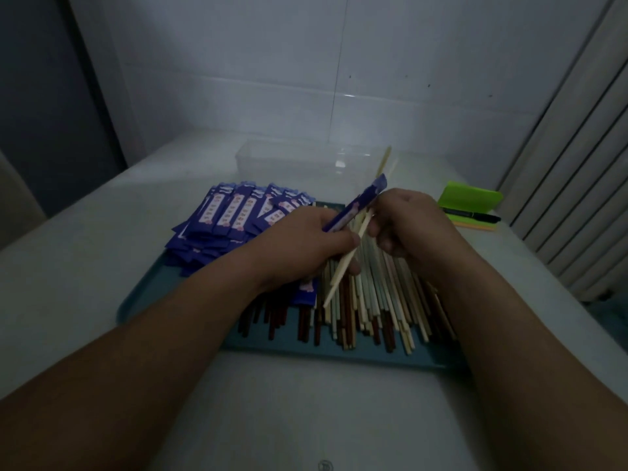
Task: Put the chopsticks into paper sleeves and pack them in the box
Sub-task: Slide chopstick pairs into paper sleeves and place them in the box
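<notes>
The light is dim and bluish. A white tiled wall (272,62) with 1 dark vertical seam stands behind a pale table (85,266). A dark grey panel (40,96) rises at the left, and a white ribbed panel (577,158) at the right.

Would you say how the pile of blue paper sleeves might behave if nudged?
The blue paper sleeves look thin and flat, so probably light and floppy. They lie loosely fanned on the tray, so a nudge would likely scatter them.

Forearms (170,334) bare (left hand (316,239), right hand (407,226) too).
</notes>
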The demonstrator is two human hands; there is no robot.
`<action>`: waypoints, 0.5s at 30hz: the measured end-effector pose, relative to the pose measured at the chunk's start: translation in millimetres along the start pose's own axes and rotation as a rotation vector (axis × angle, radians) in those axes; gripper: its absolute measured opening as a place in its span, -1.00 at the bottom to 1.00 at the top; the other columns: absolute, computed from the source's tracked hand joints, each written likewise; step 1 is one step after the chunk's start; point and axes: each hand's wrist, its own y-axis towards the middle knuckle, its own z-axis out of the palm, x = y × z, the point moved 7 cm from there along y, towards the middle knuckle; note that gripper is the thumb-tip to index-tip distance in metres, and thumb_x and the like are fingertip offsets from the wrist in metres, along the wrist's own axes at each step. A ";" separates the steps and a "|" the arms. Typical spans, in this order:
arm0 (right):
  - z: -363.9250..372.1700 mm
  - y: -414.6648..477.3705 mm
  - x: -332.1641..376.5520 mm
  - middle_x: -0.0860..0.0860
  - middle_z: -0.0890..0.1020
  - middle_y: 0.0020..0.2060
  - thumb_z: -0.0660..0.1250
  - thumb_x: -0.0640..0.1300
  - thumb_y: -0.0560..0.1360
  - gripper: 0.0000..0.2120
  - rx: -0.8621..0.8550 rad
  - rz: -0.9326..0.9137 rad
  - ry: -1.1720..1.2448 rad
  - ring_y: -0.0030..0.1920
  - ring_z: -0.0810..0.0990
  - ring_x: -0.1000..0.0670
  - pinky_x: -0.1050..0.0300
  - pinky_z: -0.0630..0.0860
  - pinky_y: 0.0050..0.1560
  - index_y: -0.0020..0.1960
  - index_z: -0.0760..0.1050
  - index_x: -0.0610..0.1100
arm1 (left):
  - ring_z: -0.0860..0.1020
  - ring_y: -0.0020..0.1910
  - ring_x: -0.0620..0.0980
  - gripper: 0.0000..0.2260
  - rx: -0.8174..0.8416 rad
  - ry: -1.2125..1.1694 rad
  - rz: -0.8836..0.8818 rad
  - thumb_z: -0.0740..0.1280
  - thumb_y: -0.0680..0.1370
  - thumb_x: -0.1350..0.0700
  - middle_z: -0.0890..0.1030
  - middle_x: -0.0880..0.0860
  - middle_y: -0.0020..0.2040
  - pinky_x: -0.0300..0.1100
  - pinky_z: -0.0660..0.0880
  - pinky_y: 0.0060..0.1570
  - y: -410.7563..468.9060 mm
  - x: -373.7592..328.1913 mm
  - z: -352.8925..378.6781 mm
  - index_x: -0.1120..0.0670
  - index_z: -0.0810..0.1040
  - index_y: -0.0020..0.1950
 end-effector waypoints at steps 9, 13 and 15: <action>2.5 4.2 -15.1 -0.05 0.52 -0.40 0.30 -0.06 0.64 -0.81 0.097 0.082 0.220 -0.52 0.41 0.01 0.25 0.27 -0.54 -0.07 0.57 -0.15 | 0.45 -0.49 -0.08 -0.84 0.040 -0.046 0.014 0.26 0.71 0.04 0.69 0.06 -0.24 -0.15 0.50 -0.39 -4.6 -3.7 -1.7 0.11 0.54 0.14; 9.0 4.3 -13.4 -0.04 0.52 -0.41 0.27 -0.13 0.65 -0.79 0.125 0.046 0.216 -0.49 0.42 0.00 0.23 0.28 -0.51 -0.13 0.54 -0.15 | 0.43 -0.45 -0.03 -0.69 0.036 -0.105 0.001 0.17 0.73 -0.07 0.66 0.07 -0.22 -0.14 0.45 -0.39 -4.2 -5.0 -4.1 0.16 0.52 0.19; -3.5 8.4 -12.3 -0.03 0.52 -0.43 0.28 -0.11 0.64 -0.80 0.009 0.014 0.212 -0.49 0.43 -0.02 0.20 0.30 -0.48 -0.12 0.52 -0.16 | 0.44 -0.39 -0.04 -0.61 0.030 -0.057 0.015 0.09 0.72 -0.18 0.61 0.06 -0.22 -0.18 0.42 -0.32 -4.1 -7.3 -7.3 0.09 0.52 0.18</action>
